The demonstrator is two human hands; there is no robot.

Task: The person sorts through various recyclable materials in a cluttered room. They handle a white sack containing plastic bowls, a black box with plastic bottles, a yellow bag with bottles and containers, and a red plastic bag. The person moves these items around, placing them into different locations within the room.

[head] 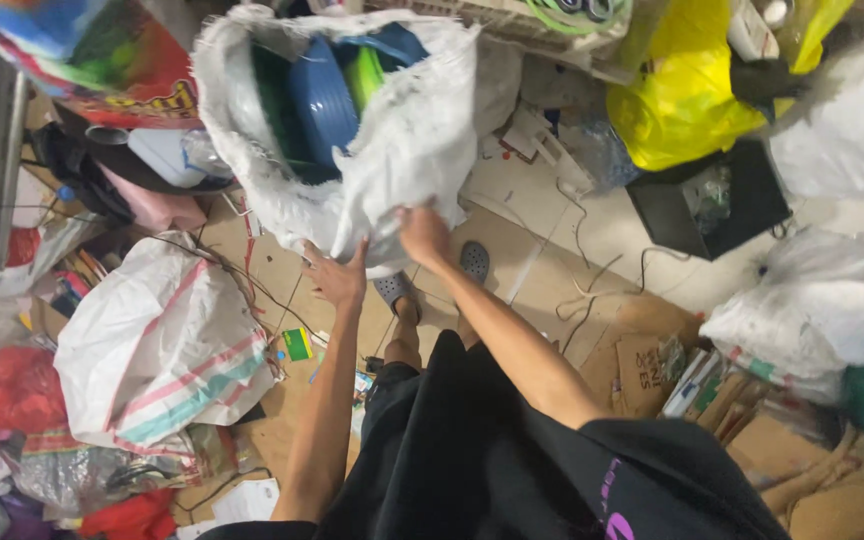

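Head view: both hands are on the big white woven sack point(392, 150) held up over the floor point(542, 270). The right hand point(424, 235) is clamped on its lower edge, while the left hand point(337, 275) is spread open against the underside. The blue tub point(324, 100) inside looks heavy, so I'd grab fabric with both hands and keep the mouth up.

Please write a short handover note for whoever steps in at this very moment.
Left hand: flat against the lower side of the white sack, fingers spread.
Right hand: gripping a fold of the sack's fabric.
The sack stands open in front of the person, with blue and green plastic items inside.
A striped sack lies on the floor to the left, untouched.
Done: sack in hand. Left: cannot tell from this view.
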